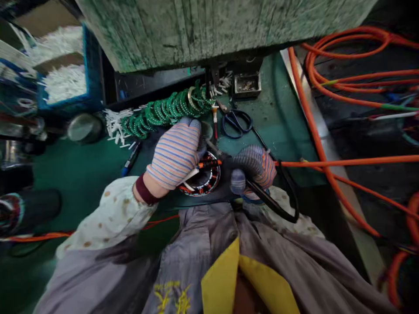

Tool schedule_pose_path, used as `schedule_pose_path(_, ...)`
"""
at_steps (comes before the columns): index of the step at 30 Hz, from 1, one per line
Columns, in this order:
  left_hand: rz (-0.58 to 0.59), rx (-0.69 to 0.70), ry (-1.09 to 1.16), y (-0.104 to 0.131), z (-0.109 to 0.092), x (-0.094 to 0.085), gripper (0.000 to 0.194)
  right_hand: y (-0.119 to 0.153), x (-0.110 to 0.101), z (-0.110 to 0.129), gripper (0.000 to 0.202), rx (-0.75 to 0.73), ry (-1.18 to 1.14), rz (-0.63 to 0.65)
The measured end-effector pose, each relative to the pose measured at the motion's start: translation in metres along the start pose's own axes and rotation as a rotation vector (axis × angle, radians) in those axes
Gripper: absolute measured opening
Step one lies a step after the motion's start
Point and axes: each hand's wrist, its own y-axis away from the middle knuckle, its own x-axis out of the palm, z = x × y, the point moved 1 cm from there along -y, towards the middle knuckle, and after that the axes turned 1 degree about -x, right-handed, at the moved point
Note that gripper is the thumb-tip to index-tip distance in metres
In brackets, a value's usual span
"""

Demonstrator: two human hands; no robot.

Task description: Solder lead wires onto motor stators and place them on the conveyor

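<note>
My left hand (178, 150), in a striped glove, is closed above a ring-shaped motor stator (214, 183) with orange and black windings. What its curled fingers pinch is hidden; a white sleeve (191, 174) pokes out beneath them. My right hand (253, 168), gloved too, wraps round a dark soldering iron (227, 160) trailing a thick black cord (270, 203). The iron's grey tip points left, close to my left fingertips. An orange cable (304, 164) comes in from the right, passes by my right hand and appears to end in black-and-orange leads over the stator.
Green ring-shaped parts (166, 109) lie in a row behind my hands, with white sleeves (116, 126) beside them. Blue-handled scissors (236, 124), a red-handled brush (215, 122), a small metal box (247, 83) and a marker (131, 159) surround the work. A worn panel (222, 30) overhangs.
</note>
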Motion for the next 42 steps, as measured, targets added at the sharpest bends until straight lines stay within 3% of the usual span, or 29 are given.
schedule_pose_path(4,0.029,-0.007,0.007,-0.003,-0.003,-0.003,0.031,-0.001,0.003,0.001,0.074,0.125,-0.019,0.095)
schedule_pose_path(8,0.123,-0.052,-0.031,-0.007,-0.008,-0.009,0.028,-0.001,0.004,0.002,0.058,0.150,-0.056,0.021)
schedule_pose_path(10,0.115,-0.061,-0.037,-0.007,-0.008,-0.010,0.029,-0.002,0.006,0.002,0.047,0.127,-0.094,-0.034)
schedule_pose_path(13,0.073,-0.064,-0.009,-0.006,-0.005,-0.010,0.026,-0.009,0.013,0.001,0.045,0.129,-0.017,-0.019)
schedule_pose_path(16,0.083,-0.070,0.027,-0.005,0.002,-0.010,0.021,-0.025,0.021,-0.003,0.043,0.191,0.122,0.143)
schedule_pose_path(21,0.097,-0.046,0.087,-0.005,0.017,-0.009,0.025,-0.060,0.029,-0.012,0.024,0.215,0.012,0.548)
schedule_pose_path(25,0.078,-0.008,0.113,-0.007,0.020,-0.005,0.026,-0.076,0.030,-0.012,0.017,0.241,0.037,0.658)
schedule_pose_path(30,0.095,0.016,0.114,-0.009,0.019,-0.004,0.028,-0.072,0.026,-0.008,0.021,0.251,0.073,0.593)
schedule_pose_path(33,0.129,0.017,0.139,-0.010,0.023,-0.005,0.028,-0.053,0.019,-0.004,0.031,0.246,0.126,0.403)
schedule_pose_path(37,0.146,0.058,0.188,-0.014,0.032,-0.004,0.026,-0.016,0.001,0.005,0.046,0.129,0.068,0.169)
schedule_pose_path(39,0.140,0.063,0.189,-0.016,0.035,-0.002,0.024,0.000,-0.009,0.007,0.046,0.121,0.063,0.194)
schedule_pose_path(42,0.124,0.058,0.180,-0.018,0.037,0.001,0.025,0.015,-0.018,0.002,0.036,0.144,0.131,0.366)
